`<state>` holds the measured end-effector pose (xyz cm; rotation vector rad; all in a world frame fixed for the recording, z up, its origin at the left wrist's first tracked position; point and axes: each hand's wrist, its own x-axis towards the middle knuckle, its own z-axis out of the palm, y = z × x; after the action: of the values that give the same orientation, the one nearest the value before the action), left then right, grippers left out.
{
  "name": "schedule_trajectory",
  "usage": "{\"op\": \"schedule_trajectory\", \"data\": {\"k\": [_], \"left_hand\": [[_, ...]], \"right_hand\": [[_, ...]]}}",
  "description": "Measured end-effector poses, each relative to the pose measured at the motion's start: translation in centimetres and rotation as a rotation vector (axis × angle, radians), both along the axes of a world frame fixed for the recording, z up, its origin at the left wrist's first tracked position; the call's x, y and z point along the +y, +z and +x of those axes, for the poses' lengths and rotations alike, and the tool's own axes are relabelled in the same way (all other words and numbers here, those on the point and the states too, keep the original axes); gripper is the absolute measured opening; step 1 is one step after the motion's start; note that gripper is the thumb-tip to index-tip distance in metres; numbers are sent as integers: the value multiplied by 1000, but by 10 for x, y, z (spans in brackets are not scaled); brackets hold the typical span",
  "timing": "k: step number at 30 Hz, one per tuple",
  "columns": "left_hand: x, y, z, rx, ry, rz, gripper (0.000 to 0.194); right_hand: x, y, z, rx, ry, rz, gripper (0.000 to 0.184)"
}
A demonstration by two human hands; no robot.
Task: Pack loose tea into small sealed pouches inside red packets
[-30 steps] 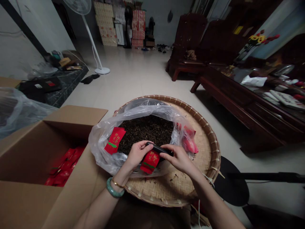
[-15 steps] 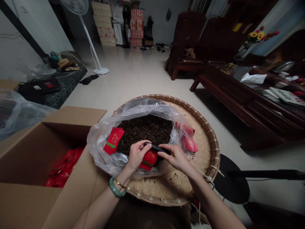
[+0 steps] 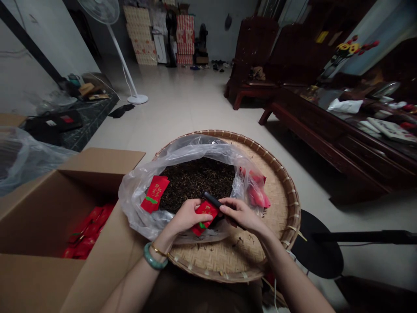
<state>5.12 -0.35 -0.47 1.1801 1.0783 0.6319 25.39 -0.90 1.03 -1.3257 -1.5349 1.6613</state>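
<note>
Left fingers (image 3: pixel 203 217) pinch the packet (image 3: pixel 209 209), long axis slanting away rightward; right fingers (image 3: pixel 228 211) grip the bar (image 3: pixel 211 199), which points away leftward.

The black stick (image 3: pixel 212 200) looks smooth, the plastic bag (image 3: pixel 133 211) glossy.

red packet (image 3: pixel 208 209), gold characters, green band | black bar (image 3: pixel 212 200) | tan woven tray (image 3: pixel 239 258)

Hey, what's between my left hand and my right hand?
Between the left hand and right hand, the head view shows a red packet and a slim black object.
</note>
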Motion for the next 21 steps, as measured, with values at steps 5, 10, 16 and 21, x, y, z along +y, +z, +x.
{"op": "schedule_trajectory", "data": {"k": [5, 10, 16, 21], "left_hand": [[-1, 5, -12, -39, 48, 10, 37], [-9, 9, -10, -67, 107, 73, 37], [-16, 8, 3, -33, 97, 103, 30], [-17, 7, 8, 85, 59, 198, 24]], "right_hand": [[5, -14, 30, -297, -195, 282, 41], [10, -35, 47, -760, -256, 653, 52], [-2, -13, 8, -529, -313, 759, 30], [-8, 12, -39, -207, -236, 734, 13]]}}
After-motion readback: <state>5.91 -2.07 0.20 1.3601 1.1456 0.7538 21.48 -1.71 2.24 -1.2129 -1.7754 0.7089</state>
